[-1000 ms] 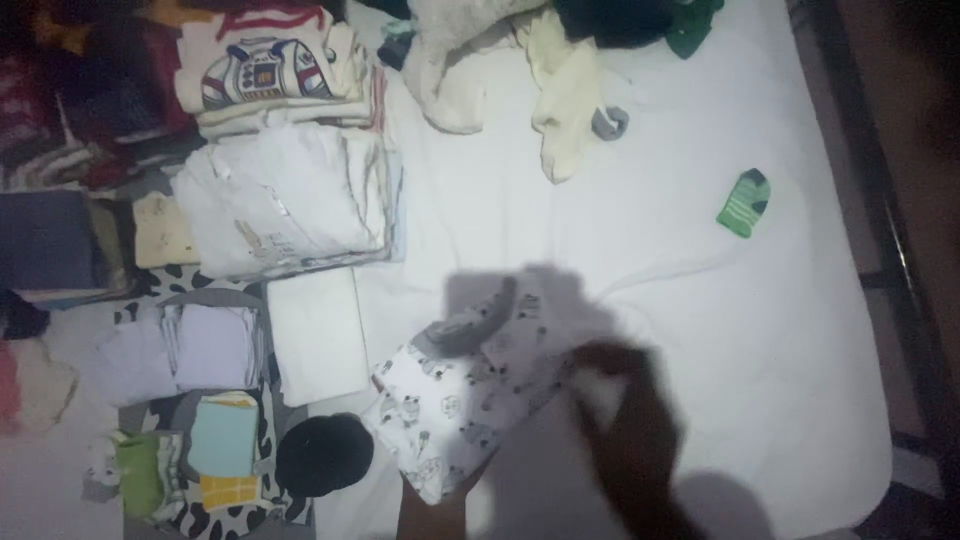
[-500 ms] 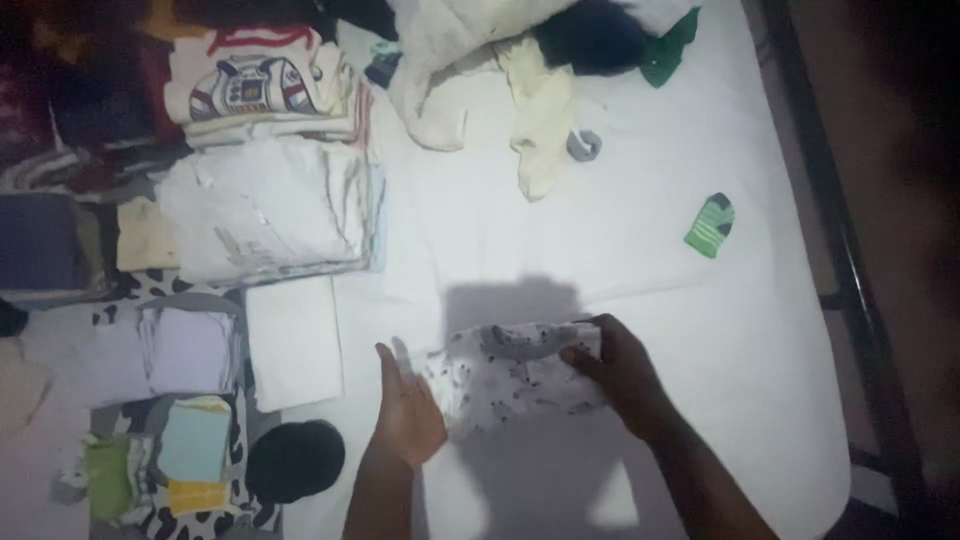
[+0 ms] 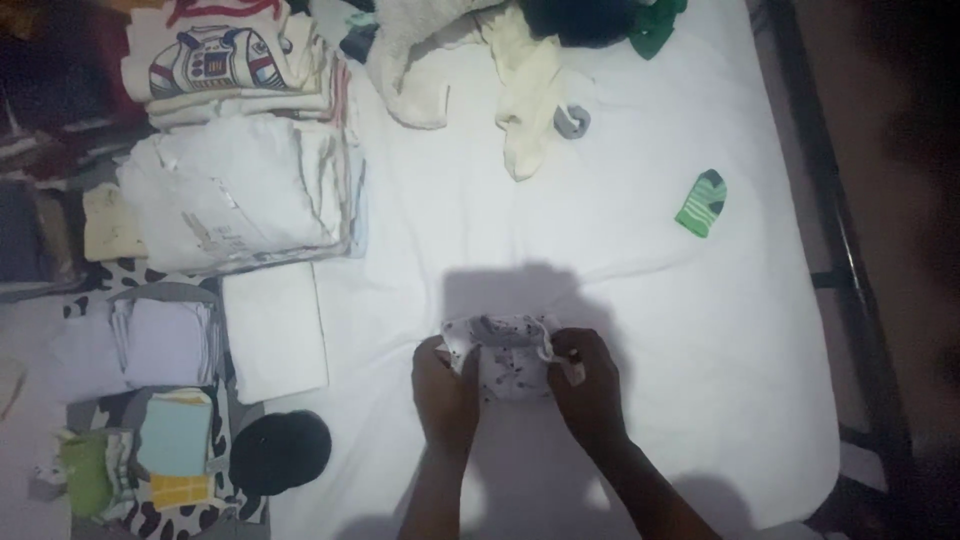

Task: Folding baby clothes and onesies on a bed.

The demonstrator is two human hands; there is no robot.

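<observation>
Gripping a small white printed garment [image 3: 508, 352], folded into a compact bundle, near the middle of the white bed sheet [image 3: 620, 300], toward the near edge; left hand [image 3: 445, 385] closed on the bundle's left side, right hand [image 3: 583, 378] closed on its right side, fingers curled over the cloth, both hands pressed against it with the bundle between them

Lying just beyond the hands, a dark shadow across the sheet

Stacked to the far left, a pile of folded white clothes [image 3: 235, 195], and beyond it a folded shirt with a robot-like print [image 3: 225, 60] on top of another pile

Resting near that stack, to the left of the hands, a flat folded white cloth [image 3: 275, 332]; further left, folded pale lilac pieces [image 3: 165, 340] on a black-and-white patterned fabric [image 3: 130, 275]

Sitting at the near left, a round dark cap-like item [image 3: 280, 452], just beside small folded pieces in light blue [image 3: 175, 432], yellow [image 3: 178, 490] and green [image 3: 85, 470]

Heaped at the far edge, loose unfolded clothes: a cream garment [image 3: 525, 90] hanging down toward the middle, a small grey sock [image 3: 572, 122] just beside it, dark and green items behind

Lying alone on the right part of the sheet, well apart from the hands, a green striped sock [image 3: 702, 203]

Running along the far right, the dark bed frame [image 3: 830, 250], beyond the sheet's edge
</observation>
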